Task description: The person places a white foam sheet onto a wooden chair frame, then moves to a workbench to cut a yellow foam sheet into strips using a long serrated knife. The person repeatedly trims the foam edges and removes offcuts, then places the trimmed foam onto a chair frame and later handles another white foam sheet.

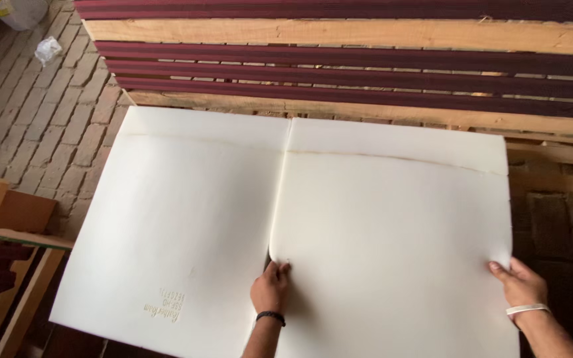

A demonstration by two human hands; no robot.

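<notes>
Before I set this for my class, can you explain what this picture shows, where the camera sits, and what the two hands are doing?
There is one picture, taken by a camera worn on a person's head, looking down at their own bare hands. No machine is involved. Two white foam sheets lie side by side over a wooden frame strung with dark red straps; brick floor shows to the left. The left hand, with a black wristband, pinches the near left corner of the right foam sheet. The right hand, with a white wristband, grips that sheet's near right edge. The left foam sheet lies untouched, with faint printing near its front corner.
</notes>
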